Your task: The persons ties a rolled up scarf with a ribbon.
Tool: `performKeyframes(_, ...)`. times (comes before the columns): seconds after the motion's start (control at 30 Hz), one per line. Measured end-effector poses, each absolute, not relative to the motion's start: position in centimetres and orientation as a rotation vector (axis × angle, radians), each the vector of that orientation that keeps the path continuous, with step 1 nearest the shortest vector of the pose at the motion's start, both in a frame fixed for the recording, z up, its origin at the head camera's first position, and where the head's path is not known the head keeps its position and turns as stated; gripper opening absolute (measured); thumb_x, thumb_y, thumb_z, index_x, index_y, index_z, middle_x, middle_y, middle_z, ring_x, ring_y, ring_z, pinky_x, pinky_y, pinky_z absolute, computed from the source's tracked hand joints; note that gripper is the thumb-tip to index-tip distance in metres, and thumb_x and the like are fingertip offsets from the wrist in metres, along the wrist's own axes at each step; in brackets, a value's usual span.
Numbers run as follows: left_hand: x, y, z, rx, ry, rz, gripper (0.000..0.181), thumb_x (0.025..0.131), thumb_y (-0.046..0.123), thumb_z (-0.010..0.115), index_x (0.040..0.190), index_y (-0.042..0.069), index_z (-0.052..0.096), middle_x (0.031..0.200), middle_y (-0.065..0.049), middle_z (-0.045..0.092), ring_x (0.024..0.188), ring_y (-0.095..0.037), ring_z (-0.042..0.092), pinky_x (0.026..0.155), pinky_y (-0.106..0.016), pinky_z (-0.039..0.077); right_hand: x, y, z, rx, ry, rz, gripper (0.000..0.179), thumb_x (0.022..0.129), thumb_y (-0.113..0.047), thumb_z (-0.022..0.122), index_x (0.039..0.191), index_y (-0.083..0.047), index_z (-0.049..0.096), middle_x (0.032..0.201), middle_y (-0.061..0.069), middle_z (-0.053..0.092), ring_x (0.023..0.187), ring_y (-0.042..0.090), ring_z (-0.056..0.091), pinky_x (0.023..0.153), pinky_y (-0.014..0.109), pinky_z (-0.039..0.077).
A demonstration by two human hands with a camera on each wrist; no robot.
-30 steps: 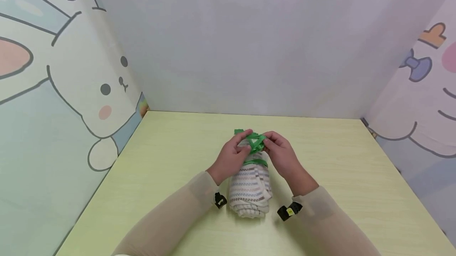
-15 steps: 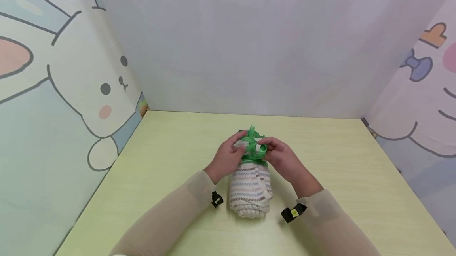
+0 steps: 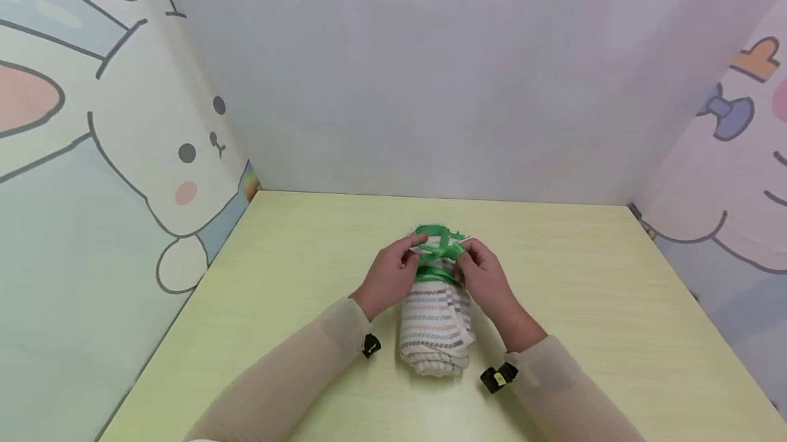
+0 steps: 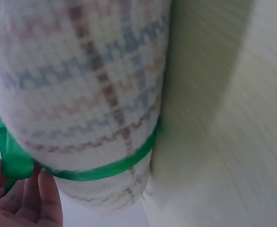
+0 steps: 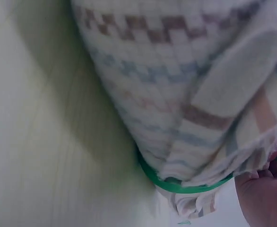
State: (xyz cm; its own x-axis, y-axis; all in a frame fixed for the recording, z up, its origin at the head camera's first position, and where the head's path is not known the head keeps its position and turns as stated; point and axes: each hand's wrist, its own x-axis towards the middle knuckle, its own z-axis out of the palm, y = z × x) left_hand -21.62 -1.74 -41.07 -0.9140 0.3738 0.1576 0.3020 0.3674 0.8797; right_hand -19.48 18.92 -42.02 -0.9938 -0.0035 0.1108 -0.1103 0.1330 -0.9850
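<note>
A rolled towel [image 3: 433, 322], white with rows of coloured stripes, lies lengthwise on the table. Green ribbon [image 3: 435, 274] circles it near its far end, and loose ribbon sits crossed on top. From the left, my left hand [image 3: 389, 277] pinches one part of this ribbon; the left wrist view shows a green loop [image 4: 16, 158] at its fingertips. My right hand [image 3: 490, 279] pinches ribbon on the other side, between thumb and fingers. In the right wrist view the towel's folded edge [image 5: 223, 109] shows, with the fingers partly cut off by the frame.
The pale yellow tabletop [image 3: 295, 251] extends around the towel on every side. A plain grey-white wall [image 3: 418, 87] rises behind it. Side panels with cartoon drawings, one a rabbit [image 3: 166, 107], border the table. Black wrist cameras [image 3: 499, 378] hang under both sleeves.
The ribbon end that stuck up half a second ago lies lower, and the ribbon now crosses between the hands. My right hand has shifted its grip on it. The towel stays in place.
</note>
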Motion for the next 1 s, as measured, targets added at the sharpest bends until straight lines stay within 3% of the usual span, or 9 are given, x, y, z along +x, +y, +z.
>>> performKeyframes(0.1, -21.6, -1.7, -41.0, 0.65, 2.578, 1.567, 0.041, 0.108, 0.011, 0.049, 0.148, 0.013, 0.057, 0.125, 0.002, 0.066, 0.103, -0.013, 0.061, 0.088, -0.036, 0.051, -19.5, 18.7, -41.8, 0.088, -2.292, 2.048, 0.034, 0.114, -0.026, 0.036, 0.103, 0.0, 0.055, 0.075, 0.016, 0.052, 0.065, 0.023, 0.05, 0.06, 0.03, 0.045)
performKeyframes(0.23, -21.7, -1.6, -40.9, 0.703, 2.675, 1.433, 0.039, 0.106, 0.01, 0.054, 0.144, 0.013, 0.061, 0.128, 0.0, 0.068, 0.113, -0.014, 0.062, 0.098, -0.037, 0.05, -19.7, 18.6, -41.7, 0.014, -2.244, 2.09, 0.05, 0.113, -0.043, 0.035, 0.097, 0.0, 0.055, 0.07, 0.013, 0.053, 0.061, 0.021, 0.051, 0.06, 0.03, 0.046)
performKeyframes(0.4, -21.8, -1.7, -40.9, 0.776, 2.947, 1.161, 0.026, 0.104, 0.012, 0.059, 0.126, 0.015, 0.073, 0.118, 0.003, 0.074, 0.11, -0.016, 0.067, 0.108, -0.042, 0.043, -19.7, 18.7, -41.7, -0.023, -2.142, 2.13, 0.047, 0.113, -0.039, 0.039, 0.099, 0.003, 0.055, 0.074, 0.014, 0.057, 0.062, 0.024, 0.059, 0.06, 0.033, 0.052)
performKeyframes(0.53, -21.7, -2.2, -41.0, 0.762, 3.079, 1.025, 0.017, 0.102, 0.016, 0.062, 0.107, 0.018, 0.078, 0.099, 0.007, 0.076, 0.087, -0.01, 0.068, 0.104, -0.043, 0.042, -19.1, 19.0, -41.9, -0.038, -2.118, 2.148, 0.052, 0.114, -0.039, 0.034, 0.108, 0.009, 0.055, 0.078, 0.016, 0.064, 0.065, 0.025, 0.066, 0.06, 0.033, 0.057)
performKeyframes(0.67, -21.5, -2.7, -41.4, 0.77, 3.09, 0.955, 0.014, 0.101, 0.021, 0.065, 0.095, 0.02, 0.077, 0.085, 0.01, 0.068, 0.075, -0.008, 0.06, 0.098, -0.043, 0.043, -18.2, 19.3, -41.9, -0.084, -2.094, 2.184, 0.055, 0.114, -0.039, 0.032, 0.111, 0.011, 0.054, 0.082, 0.016, 0.068, 0.07, 0.025, 0.071, 0.064, 0.036, 0.061)
performKeyframes(0.9, -21.4, -4.3, -42.0, 0.863, 3.089, 0.854, 0.011, 0.099, 0.024, 0.069, 0.1, 0.018, 0.079, 0.105, 0.004, 0.064, 0.1, -0.019, 0.061, 0.099, -0.048, 0.044, -17.6, 20.4, -42.3, -0.194, -2.015, 2.237, 0.057, 0.113, -0.042, 0.035, 0.109, 0.009, 0.059, 0.1, 0.015, 0.068, 0.095, 0.034, 0.072, 0.08, 0.043, 0.061)
performKeyframes(1.0, -21.6, -5.6, -42.3, 0.909, 3.075, 0.857, 0.009, 0.098, 0.021, 0.071, 0.098, 0.017, 0.08, 0.11, 0.0, 0.065, 0.104, -0.023, 0.06, 0.098, -0.047, 0.046, -17.6, 21.3, -42.7, -0.249, -2.06, 2.22, 0.055, 0.113, -0.042, 0.033, 0.111, 0.007, 0.058, 0.099, 0.013, 0.069, 0.094, 0.034, 0.073, 0.082, 0.041, 0.061)
